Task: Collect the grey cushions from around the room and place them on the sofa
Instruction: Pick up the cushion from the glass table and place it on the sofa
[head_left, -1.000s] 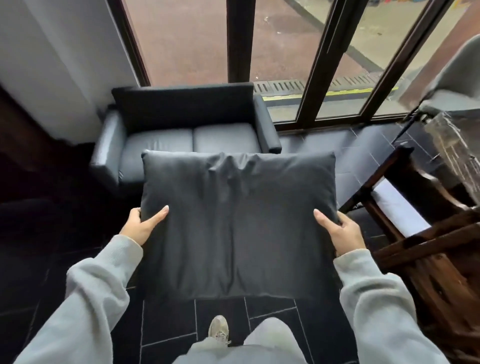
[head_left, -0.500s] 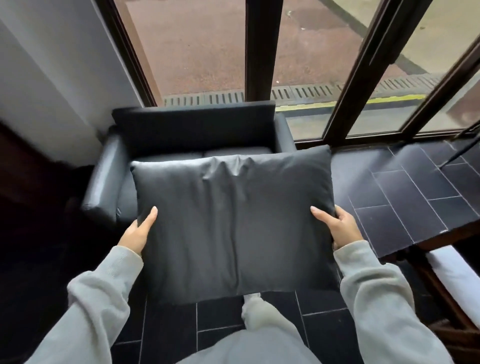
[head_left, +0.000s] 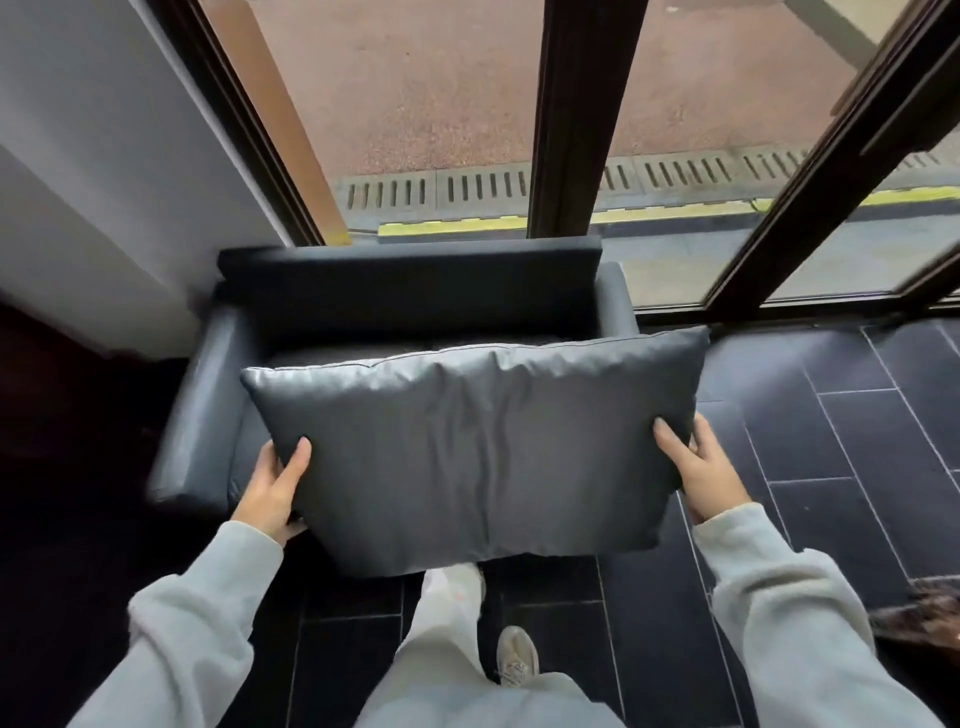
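Head view: a large grey cushion (head_left: 483, 447) is held in the air in front of the person, above the front edge of the dark sofa (head_left: 208, 395), hiding most of its seat. The left hand (head_left: 272, 491) grips the cushion's left edge, thumb on the upper face, fingers curled under and out of sight. The right hand (head_left: 698, 470) clasps the right edge the same way, thumb on top. The sofa stands against the window frame (head_left: 571, 119), its left arm near the white wall (head_left: 104, 171). Dark floor tiles (head_left: 841, 431) lie to the right; a shoe (head_left: 517, 657) shows below.
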